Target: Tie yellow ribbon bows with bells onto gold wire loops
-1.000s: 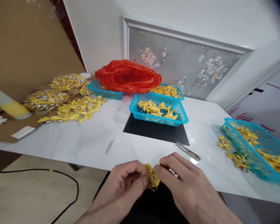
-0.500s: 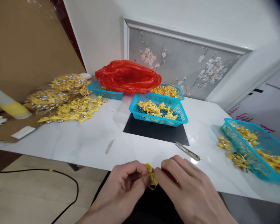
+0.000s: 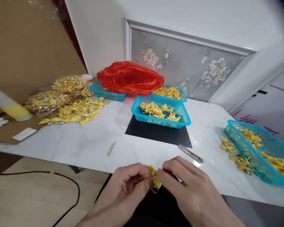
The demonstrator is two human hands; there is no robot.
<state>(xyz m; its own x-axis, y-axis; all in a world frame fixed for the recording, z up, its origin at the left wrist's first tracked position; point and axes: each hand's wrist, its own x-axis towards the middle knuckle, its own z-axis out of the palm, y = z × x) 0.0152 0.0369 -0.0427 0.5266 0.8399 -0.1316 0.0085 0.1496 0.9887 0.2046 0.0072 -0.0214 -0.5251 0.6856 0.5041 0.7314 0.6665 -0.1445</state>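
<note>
My left hand (image 3: 125, 186) and my right hand (image 3: 189, 189) meet just below the near edge of the white table (image 3: 90, 142). Both pinch one small yellow ribbon bow (image 3: 154, 179) between thumbs and fingertips. The bow hangs between the two hands, over my dark lap. Most of it is covered by my fingers.
A blue basket (image 3: 161, 113) of yellow bows stands on a black sheet (image 3: 158, 134) in the middle. Small scissors (image 3: 190, 153) lie near my right hand. Another blue basket (image 3: 260, 151) is at the right. A pile of bows (image 3: 66, 101) lies left, a red bag (image 3: 130, 77) behind.
My hands have shifted only slightly, with small finger movements around the bow. Nothing else on the table has moved.
</note>
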